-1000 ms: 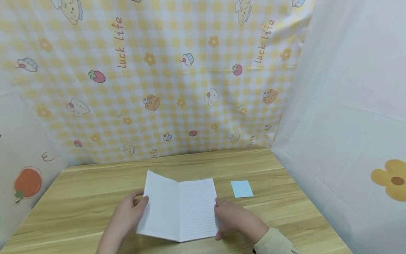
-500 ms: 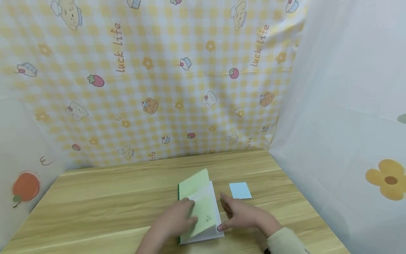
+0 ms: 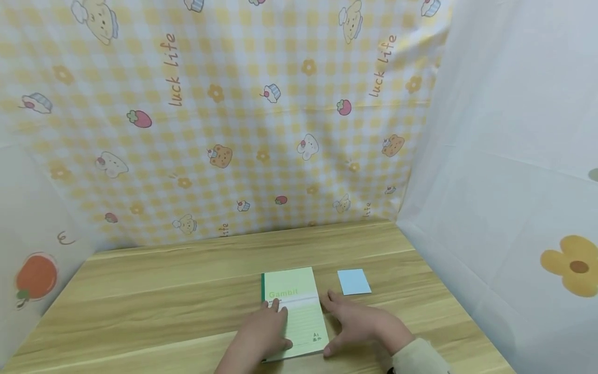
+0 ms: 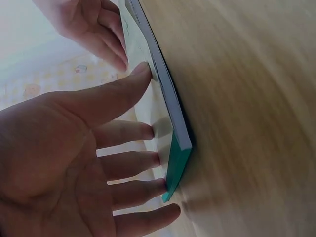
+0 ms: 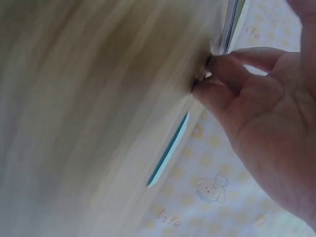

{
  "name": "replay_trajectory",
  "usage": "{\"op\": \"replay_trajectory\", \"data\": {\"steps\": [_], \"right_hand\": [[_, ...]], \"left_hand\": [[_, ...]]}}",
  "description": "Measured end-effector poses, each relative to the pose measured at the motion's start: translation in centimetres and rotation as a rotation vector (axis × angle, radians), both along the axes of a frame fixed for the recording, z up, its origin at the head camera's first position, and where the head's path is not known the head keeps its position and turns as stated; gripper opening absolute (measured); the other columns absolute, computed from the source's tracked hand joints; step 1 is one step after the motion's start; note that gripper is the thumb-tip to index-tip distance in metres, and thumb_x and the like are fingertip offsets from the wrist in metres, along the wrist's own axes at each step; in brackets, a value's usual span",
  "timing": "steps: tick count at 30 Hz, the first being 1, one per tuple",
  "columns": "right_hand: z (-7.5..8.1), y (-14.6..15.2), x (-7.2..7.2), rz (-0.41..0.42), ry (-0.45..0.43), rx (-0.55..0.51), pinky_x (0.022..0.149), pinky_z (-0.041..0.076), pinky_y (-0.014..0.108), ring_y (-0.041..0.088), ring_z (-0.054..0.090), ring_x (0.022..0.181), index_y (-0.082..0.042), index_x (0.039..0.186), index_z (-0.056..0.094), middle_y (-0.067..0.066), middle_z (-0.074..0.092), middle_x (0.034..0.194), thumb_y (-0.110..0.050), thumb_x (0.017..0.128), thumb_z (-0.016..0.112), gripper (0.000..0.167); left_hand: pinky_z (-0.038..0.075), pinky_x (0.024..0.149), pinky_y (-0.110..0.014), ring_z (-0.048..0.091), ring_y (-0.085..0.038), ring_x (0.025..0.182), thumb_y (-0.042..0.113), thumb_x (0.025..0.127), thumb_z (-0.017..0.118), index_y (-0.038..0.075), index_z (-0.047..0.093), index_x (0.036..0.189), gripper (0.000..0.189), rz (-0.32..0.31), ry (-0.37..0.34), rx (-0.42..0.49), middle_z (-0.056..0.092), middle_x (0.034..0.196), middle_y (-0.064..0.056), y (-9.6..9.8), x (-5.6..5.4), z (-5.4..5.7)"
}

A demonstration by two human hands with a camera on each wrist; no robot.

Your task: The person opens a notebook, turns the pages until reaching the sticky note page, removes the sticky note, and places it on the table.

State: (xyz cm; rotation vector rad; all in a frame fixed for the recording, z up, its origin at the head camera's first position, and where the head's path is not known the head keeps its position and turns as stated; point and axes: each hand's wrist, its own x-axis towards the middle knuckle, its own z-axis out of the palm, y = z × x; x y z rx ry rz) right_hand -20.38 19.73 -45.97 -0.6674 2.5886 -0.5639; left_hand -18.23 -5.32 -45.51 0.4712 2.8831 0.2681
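A closed notebook (image 3: pixel 302 324) with a pale green cover and the word "Gambit" lies flat on the wooden table. My left hand (image 3: pixel 258 332) rests on its cover near the spine, fingers spread and fairly straight. The left wrist view has the fingertips and thumb touching the cover, beside the dark green spine (image 4: pixel 178 165). At the notebook's right edge is my right hand (image 3: pixel 362 321), thumb and index finger apart along that edge. Its other fingers bend under toward the tabletop in the right wrist view. Neither hand grips anything.
A light blue square sticky note pad (image 3: pixel 354 281) lies right of the notebook, just beyond my right hand. The wooden table (image 3: pixel 163 291) meets a yellow checked curtain (image 3: pixel 261 119) at the back. White sheets (image 3: pixel 504 156) hang at both sides.
The notebook was open at a blank and a lined page. My left hand has swung the cover over to the right and down; the notebook now lies closed. The blue pad stays put.
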Motion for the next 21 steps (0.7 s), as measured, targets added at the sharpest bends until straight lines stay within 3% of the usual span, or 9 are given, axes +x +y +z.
{"op": "replay_trajectory", "data": {"steps": [6,13,21], "right_hand": [[0.4,-0.8,0.5,-0.014,0.027,0.056,0.124,0.04,0.06,0.044,0.037,0.158,-0.008,0.165,0.038,0.025,0.025,0.175,-0.06,0.078,0.089,0.113],[0.5,-0.8,0.5,-0.012,0.028,0.031,0.123,0.041,0.061,0.045,0.04,0.157,-0.014,0.167,0.034,0.027,0.024,0.175,-0.057,0.08,0.089,0.112],[0.4,-0.7,0.2,-0.015,-0.026,-0.006,0.124,0.038,0.063,0.043,0.035,0.159,-0.021,0.166,0.038,0.024,0.02,0.177,-0.053,0.083,0.088,0.102]], "left_hand": [[0.052,0.11,-0.066,0.053,-0.052,0.144,0.041,0.081,0.09,0.0,0.068,0.138,0.074,0.007,-0.008,0.025,0.058,0.154,-0.026,-0.1,-0.1,-0.1],[0.048,0.111,-0.07,0.05,-0.057,0.144,0.036,0.082,0.091,-0.002,0.066,0.138,0.073,-0.006,-0.008,0.136,0.054,0.156,-0.03,-0.9,0.0,0.1],[0.049,0.109,-0.071,0.048,-0.056,0.146,0.037,0.082,0.091,-0.001,0.066,0.139,0.073,0.012,-0.029,0.142,0.054,0.157,-0.029,-1.0,-0.3,0.3]]}}
